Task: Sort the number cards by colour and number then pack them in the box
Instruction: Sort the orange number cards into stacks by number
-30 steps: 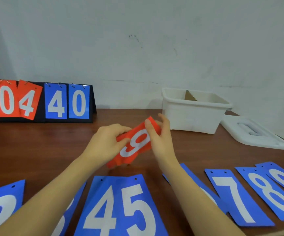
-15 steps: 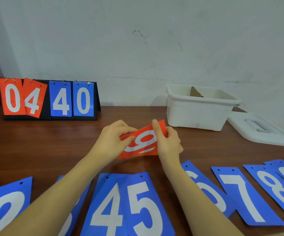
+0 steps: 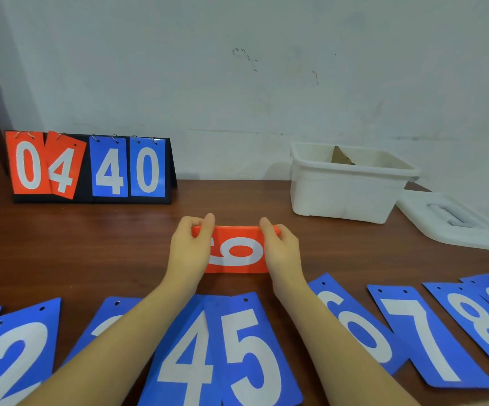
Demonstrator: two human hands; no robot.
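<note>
While both forearms are stretched forward over the blue row, a stack of red number cards is held on its long edge near the middle of the tabletop, a white 9 lying sideways on the facing card; the left hand is closed on the stack's left end, thumb and fingers pinching its upper corner; the right hand is closed on the right end in the same way, its fingers curled over the top edge; the lower edge of the stack appears to rest on the wood, though contact cannot be told for certain. Nearest the camera a row of blue number cards is laid flat: a blue 2 at the left, a card half hidden under the left forearm, a blue 4 and blue 5 side by side between the arms, then a blue 6, a blue 7 and a blue 8, with a further card overlapped at the far right edge. At the back left a folding scoreboard is stood against the wall, showing red 0 4 and blue 4 0, the red 4 hung askew. At the back right an open white plastic box is set, a scrap of brown cardboard seen inside; its white lid is laid flat just beside it to the right.
</note>
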